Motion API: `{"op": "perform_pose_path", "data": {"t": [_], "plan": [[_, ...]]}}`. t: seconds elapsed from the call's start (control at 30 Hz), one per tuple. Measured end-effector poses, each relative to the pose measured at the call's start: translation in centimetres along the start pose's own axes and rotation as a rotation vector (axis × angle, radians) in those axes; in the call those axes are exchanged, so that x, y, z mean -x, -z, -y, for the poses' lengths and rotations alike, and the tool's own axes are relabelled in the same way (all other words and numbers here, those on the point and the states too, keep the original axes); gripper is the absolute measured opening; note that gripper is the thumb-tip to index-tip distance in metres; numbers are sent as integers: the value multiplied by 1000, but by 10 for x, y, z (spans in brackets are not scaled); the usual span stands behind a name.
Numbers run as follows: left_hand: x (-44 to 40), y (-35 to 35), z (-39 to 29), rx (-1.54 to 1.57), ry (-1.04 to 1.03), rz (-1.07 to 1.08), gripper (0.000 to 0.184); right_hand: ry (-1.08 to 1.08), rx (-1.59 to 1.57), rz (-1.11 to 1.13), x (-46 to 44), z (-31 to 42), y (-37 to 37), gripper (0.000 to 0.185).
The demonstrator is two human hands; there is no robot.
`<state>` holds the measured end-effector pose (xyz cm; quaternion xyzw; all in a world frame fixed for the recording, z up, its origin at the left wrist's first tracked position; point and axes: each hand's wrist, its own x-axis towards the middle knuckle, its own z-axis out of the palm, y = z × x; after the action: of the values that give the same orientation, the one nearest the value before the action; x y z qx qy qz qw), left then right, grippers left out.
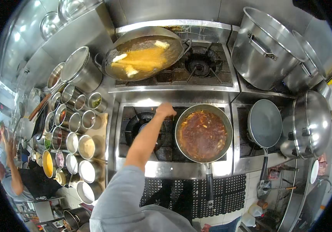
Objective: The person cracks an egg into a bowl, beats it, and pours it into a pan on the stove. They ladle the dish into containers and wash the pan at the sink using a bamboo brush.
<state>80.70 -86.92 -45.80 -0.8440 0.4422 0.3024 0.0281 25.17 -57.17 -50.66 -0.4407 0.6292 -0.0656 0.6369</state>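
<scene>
My left hand (166,110) reaches out over the front stove, just left of the frying pan's far rim. Its fingers are curled closed; what they hold, if anything, is hidden. The frying pan (203,133) sits on the front burner, full of a dark reddish-brown sauce with small pieces in it. Its black handle (210,189) points toward me. Under my forearm lies a bare burner (135,125). Behind, a large two-handled wok (146,34) holds oil with yellow foam and several pale pieces floating. My right hand is out of view.
Several steel containers (72,142) of ingredients crowd the left side beside a lidded pot (81,69). At right are an empty grey pan (265,120), tall stockpots (262,54) and a domed steamer (312,123). A co-worker's arm (13,166) shows far left. Black mat (227,197) covers the floor.
</scene>
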Motion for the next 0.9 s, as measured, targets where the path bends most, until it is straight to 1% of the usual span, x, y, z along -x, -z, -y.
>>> {"op": "perform_pose_path", "data": {"t": [0.03,0.07,0.1,0.17,0.2,0.27,0.33,0.4,0.47,0.53,0.6,0.67,0.7,0.73,0.8,0.87,0.9], "plan": [[0,7,6,71,-18,-16,54,16,15,2,-1,8,4,40],[-15,0,21,83,-112,-56,46,41,25,-7,-3,23,5,40],[9,16,23,119,-238,-47,42,61,35,-5,-5,35,8,40],[66,46,30,318,-352,-115,33,108,63,17,-16,52,11,40],[92,45,41,481,-341,-191,27,142,81,27,-20,66,10,41],[170,59,54,665,-321,-184,21,202,128,62,-28,86,11,41],[245,44,72,911,-367,-241,19,269,184,117,-37,104,14,41],[322,17,81,911,-223,-323,18,339,248,182,-48,120,16,42],[397,-13,71,788,-85,-457,20,416,318,264,-60,136,19,42],[454,-63,66,914,136,-433,21,495,390,346,-70,151,19,43],[502,-111,51,961,329,-517,24,563,447,425,-76,165,13,43],[529,-198,53,848,543,-606,25,624,509,493,-78,173,6,44],[543,-254,54,593,591,-579,29,649,539,522,-78,175,2,44],[563,-267,36,485,703,-255,36,681,571,557,-79,178,-3,44],[603,-316,-9,762,774,-500,41,735,636,644,-80,173,-12,45],[647,-350,-44,913,891,-715,43,772,706,740,-81,164,-23,45],[674,-353,-72,942,1048,-980,43,787,740,776,-81,161,-26,45]]}}
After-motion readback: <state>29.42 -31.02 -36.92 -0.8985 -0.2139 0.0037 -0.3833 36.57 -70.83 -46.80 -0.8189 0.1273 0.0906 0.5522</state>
